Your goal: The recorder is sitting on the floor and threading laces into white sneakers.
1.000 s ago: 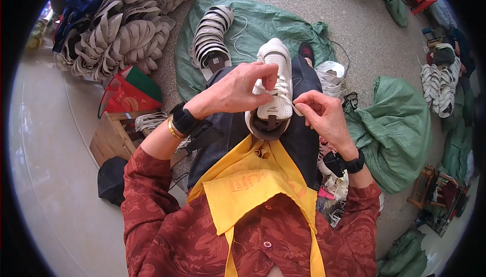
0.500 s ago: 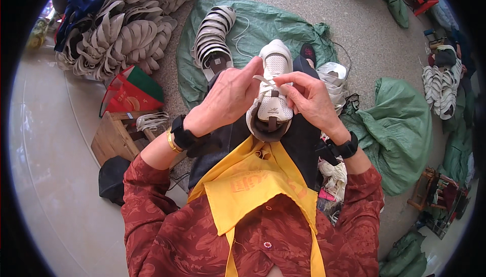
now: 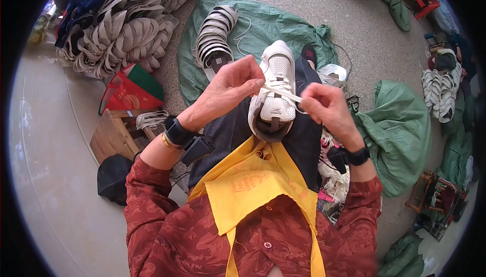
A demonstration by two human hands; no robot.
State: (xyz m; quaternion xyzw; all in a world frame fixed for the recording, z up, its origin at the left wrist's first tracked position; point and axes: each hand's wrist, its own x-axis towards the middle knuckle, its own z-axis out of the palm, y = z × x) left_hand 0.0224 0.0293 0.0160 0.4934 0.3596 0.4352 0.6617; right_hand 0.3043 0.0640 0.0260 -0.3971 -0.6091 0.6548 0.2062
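Observation:
A white sneaker (image 3: 279,66) rests on my lap, toe pointing away, its dark-lined opening toward me. White shoelace (image 3: 283,93) runs across its tongue between my two hands. At the shoe's left edge my left hand (image 3: 234,84) is closed, thumb and fingers pinching the lace. My right hand (image 3: 329,109), slightly blurred, is closed on the lace's other part to the right of the shoe. The lace looks drawn fairly straight over the tongue. Dark bands with small devices sit on both wrists.
A curved row of nested grey shoe uppers (image 3: 217,29) lies on a green sheet (image 3: 273,16) ahead. More uppers (image 3: 136,39) are heaped at far left. A red and green bag (image 3: 129,92) and a wooden stool (image 3: 114,132) stand left. A green sack (image 3: 397,135) lies right.
My hands have moved apart; the right one went right and down, away from the shoe's middle. The lace between them is now stretched across the tongue.

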